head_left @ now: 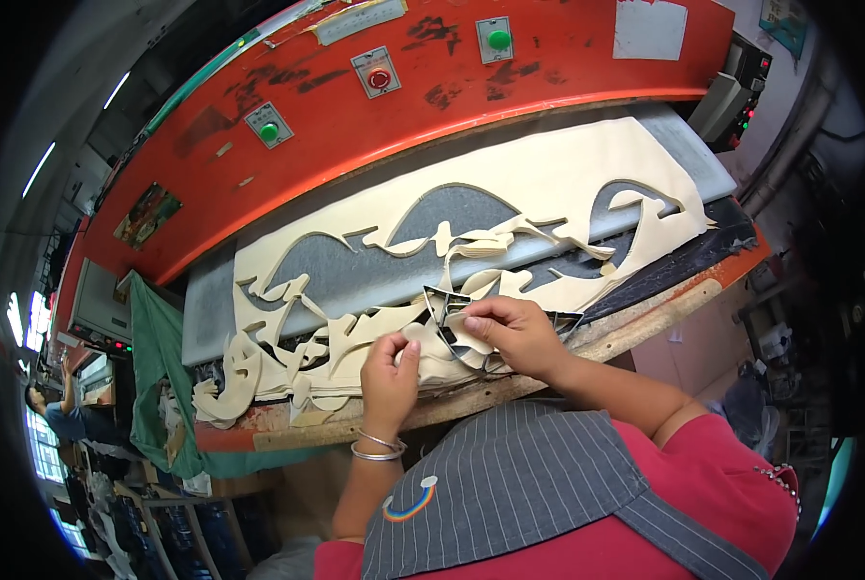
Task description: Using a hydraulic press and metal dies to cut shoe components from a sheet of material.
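The dark metal frame (pixel 446 329) lies between the two hands, over the pale cut-out scraps (pixel 339 338) and close to the wooden table edge (pixel 650 318). From the right hand (pixel 515 333) its near part is at about 9 o'clock, right at the fingertips; from the left hand (pixel 391 379) it sits at about 2 o'clock, just beside the thumb. The right hand is the nearer one and covers part of it. The long axis seems to run roughly from 10 to 4 o'clock, if the dark edge showing beyond the right hand at 3 o'clock belongs to the same frame.

The right thumb and forefinger are pinched together, with no gap between the tips, on a small pale piece (pixel 464 333) inside the frame. The left hand is curled, thumb up and close to the forefinger, right at the scraps; I cannot tell whether those fingers grip anything.

More scraps spread from the left hand toward 9 and 10 o'clock. The big cream sheet (pixel 587 145), with curved openings cut through it, lies beyond both hands, around 12 o'clock, and the red machine (pixel 548 77) stands behind it.
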Tool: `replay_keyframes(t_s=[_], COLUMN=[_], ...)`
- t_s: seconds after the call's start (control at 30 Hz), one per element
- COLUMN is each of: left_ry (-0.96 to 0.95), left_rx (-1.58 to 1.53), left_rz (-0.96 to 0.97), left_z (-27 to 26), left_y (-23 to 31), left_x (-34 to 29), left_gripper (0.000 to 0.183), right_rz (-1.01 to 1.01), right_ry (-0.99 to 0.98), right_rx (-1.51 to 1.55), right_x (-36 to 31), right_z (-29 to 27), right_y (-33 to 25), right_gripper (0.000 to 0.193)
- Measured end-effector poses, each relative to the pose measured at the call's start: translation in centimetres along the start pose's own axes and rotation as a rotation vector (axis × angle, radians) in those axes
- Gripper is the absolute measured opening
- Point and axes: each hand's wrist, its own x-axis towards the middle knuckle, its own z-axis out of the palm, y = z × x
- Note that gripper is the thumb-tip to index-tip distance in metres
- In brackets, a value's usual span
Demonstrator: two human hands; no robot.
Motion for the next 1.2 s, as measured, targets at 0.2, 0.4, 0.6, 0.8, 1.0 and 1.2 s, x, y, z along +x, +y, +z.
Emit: replay_keyframes(t_s=[0.2,0.4,0.6,0.8,1.0,1.2], left_ry=[-0.155,-0.176,-0.175,-0.066,0.029,0.089], left_rx=[0.104,0.052,-0.184,-0.419,-0.455,-0.557], left_rz=[0.315,0.239,0.075,0.065,0.014,0.052], left_z=[-0.2,1.0,1.4,2.2,2.2,2.3], left_y=[2.4,3.3,2.3,1.7,1.9,2.1], left_x=[0.4,-0.3,-0.7,-1.1,-1.5,-1.8], left_gripper=[0.028,0.016,0.02,0.019,0.019,0.019], right_rz=[0.159,0.096,0.048,0.221,0.276,0.39], right_ry=[-0.33,-0.361,-0.304,-0.113,0.031,-0.322], right_rx=[-0.126,-0.154,-0.13,0.32,0.461,0.055], right_x=[0.7,0.3,0.1,0.4,0.5,0.1], right_z=[-0.5,-0.8,-0.4,0.1,-0.3,-0.2], right_y=[-0.8,-1.0,0.0,1.6,1.4,-1.5], right_gripper=[0.021,0.021,0.017,0.013,0.015,0.024])
